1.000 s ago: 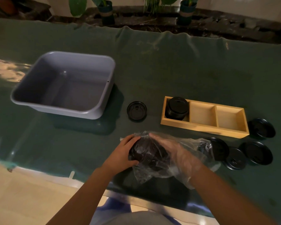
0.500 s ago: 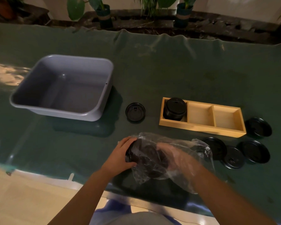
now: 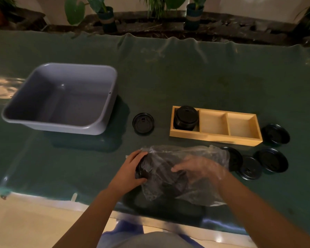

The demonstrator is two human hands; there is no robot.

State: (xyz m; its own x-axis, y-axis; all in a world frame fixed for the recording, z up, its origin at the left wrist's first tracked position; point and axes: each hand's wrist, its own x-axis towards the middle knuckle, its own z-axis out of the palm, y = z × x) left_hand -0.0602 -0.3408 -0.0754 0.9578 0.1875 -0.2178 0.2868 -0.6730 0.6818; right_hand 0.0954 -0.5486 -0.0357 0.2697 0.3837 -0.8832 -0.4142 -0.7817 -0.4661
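A clear plastic bag (image 3: 170, 192) lies on the green table cover near the front edge, with a dark stack of black lids (image 3: 156, 169) inside it. My left hand (image 3: 131, 170) grips the left end of that stack through the plastic. My right hand (image 3: 199, 169) is inside the bag, fingers pointing left at the stack; the plastic blurs whether they hold anything. Behind it is a wooden tray (image 3: 213, 137) with three compartments, and a short stack of black lids (image 3: 186, 117) stands in its left one.
A single black lid (image 3: 143, 123) lies left of the tray. Several loose lids (image 3: 273, 160) lie right of the bag and tray. A grey plastic tub (image 3: 61, 123) stands at the left. Potted plants (image 3: 106, 17) line the ledge behind the table.
My right hand has gone deeper into the bag and now sits further right over the stack. My left hand keeps its grip on the stack's left end.
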